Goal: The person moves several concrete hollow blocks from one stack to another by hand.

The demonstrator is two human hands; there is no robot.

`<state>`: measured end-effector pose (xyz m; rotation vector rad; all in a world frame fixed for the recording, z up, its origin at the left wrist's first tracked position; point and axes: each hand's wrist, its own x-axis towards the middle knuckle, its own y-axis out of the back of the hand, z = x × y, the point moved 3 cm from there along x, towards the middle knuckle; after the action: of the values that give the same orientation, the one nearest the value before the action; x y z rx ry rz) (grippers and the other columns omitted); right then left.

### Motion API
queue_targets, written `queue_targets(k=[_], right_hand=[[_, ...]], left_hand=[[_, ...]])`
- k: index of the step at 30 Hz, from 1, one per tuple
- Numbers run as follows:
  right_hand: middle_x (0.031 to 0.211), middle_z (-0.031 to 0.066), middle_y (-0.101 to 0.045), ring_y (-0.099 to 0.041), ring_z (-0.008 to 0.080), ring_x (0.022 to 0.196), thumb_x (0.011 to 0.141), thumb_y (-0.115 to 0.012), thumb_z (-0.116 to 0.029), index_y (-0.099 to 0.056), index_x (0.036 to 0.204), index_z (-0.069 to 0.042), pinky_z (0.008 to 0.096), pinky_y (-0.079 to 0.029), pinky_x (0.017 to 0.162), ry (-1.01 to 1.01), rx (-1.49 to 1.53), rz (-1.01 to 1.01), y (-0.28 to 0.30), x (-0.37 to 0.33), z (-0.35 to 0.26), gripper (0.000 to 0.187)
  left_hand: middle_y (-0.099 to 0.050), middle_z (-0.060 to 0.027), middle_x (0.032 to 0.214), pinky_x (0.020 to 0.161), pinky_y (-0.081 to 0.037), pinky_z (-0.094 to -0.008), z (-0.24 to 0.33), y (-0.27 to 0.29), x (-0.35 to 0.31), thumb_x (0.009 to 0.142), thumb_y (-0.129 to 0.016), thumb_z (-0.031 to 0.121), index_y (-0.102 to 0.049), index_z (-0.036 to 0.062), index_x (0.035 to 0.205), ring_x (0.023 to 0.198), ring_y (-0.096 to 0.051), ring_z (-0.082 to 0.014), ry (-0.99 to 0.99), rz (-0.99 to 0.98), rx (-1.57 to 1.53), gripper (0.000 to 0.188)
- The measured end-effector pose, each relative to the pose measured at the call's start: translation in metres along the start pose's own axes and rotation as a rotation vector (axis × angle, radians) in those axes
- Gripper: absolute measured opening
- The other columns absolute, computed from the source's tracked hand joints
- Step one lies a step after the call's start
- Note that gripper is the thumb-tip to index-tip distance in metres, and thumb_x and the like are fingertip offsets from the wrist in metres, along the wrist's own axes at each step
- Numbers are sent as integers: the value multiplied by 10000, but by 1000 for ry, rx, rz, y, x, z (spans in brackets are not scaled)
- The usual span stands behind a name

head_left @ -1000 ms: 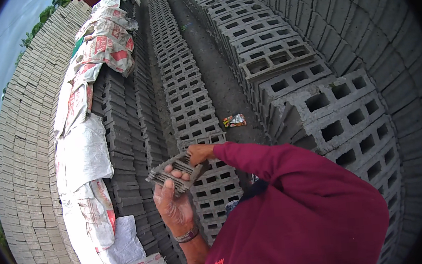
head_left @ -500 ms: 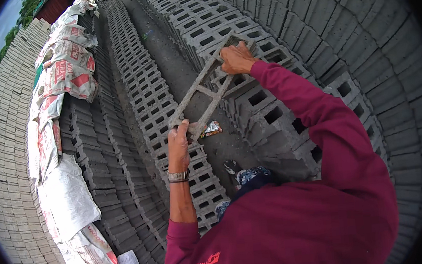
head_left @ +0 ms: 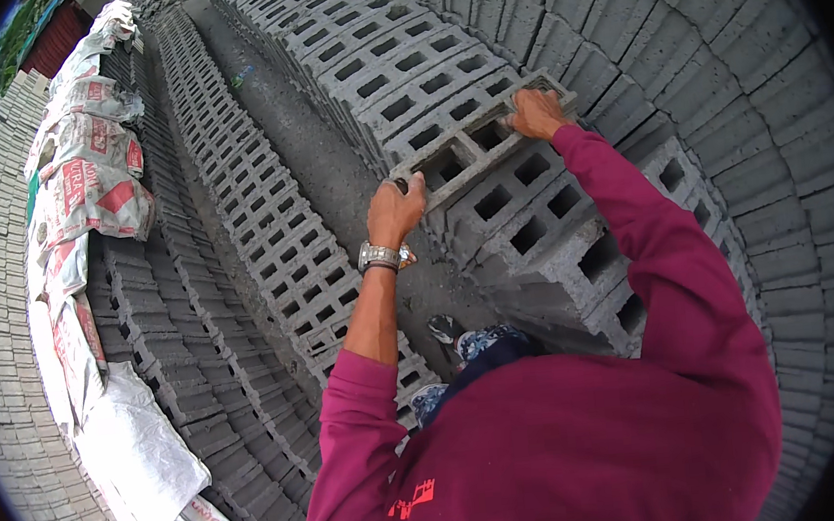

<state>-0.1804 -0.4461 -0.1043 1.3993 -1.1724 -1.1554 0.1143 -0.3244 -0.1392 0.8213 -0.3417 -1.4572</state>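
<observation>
A grey hollow concrete block [head_left: 474,169] lies between my two hands, its open cells facing up. My left hand [head_left: 398,210] is closed round its near left end, with a wristwatch [head_left: 379,256] on that wrist. At the far right end, my right hand [head_left: 536,113] grips the block with the fingers over its edge. Beneath and around it runs a long stacked row of similar hollow blocks [head_left: 402,106]. The block appears to rest on this row or just above it; its underside is hidden.
Left of the dirt aisle [head_left: 291,123] runs another row of hollow blocks [head_left: 249,181]. White and red sacks [head_left: 99,199] cover a stack further left. A tall wall of stacked blocks [head_left: 605,26] rises on the right. My shoe [head_left: 446,329] is on the ground below.
Both hands have carried the block right, from tilted over the aisle to flatter over the right-hand row. My view has shifted slightly rightward.
</observation>
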Motion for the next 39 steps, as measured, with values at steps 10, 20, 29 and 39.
queue_targets(k=[10, 20, 29, 39], right_hand=[[1178, 221, -622, -562, 381, 1150, 719, -775, -474, -528, 1307, 20, 449, -400, 990, 181, 169, -418, 2, 5, 40, 807], [916, 161, -674, -617, 361, 932, 726, -767, -188, -664, 980, -25, 422, -452, 853, 563, -266, -177, -11, 8, 16, 318], [825, 190, -635, -594, 386, 861, 703, -592, 14, -605, 869, -17, 457, -480, 797, 609, -289, -93, -22, 13, 43, 170], [781, 197, -663, -644, 392, 834, 700, -744, -98, -670, 849, -42, 470, -499, 767, 572, -292, -43, -20, 17, 42, 175]], left_hand=[[-664, -82, 879, 523, -463, -229, -81, -11, -32, 929, -619, 385, -594, -42, 1171, 688, -627, -121, 117, -61, -637, 492], [-684, -141, 732, 617, -492, -332, -300, -46, -138, 908, -607, 267, -695, -44, 892, 673, -641, -183, 439, 336, -404, 323], [-669, -151, 1094, 996, -415, -448, 11, -1, -54, 785, -715, 166, -606, 25, 1181, 1057, -615, -326, -608, 386, 46, 434], [-679, -140, 867, 1093, -317, -482, 32, -51, -11, 780, -581, 39, -598, -36, 1132, 910, -632, -280, -751, 193, 585, 361]])
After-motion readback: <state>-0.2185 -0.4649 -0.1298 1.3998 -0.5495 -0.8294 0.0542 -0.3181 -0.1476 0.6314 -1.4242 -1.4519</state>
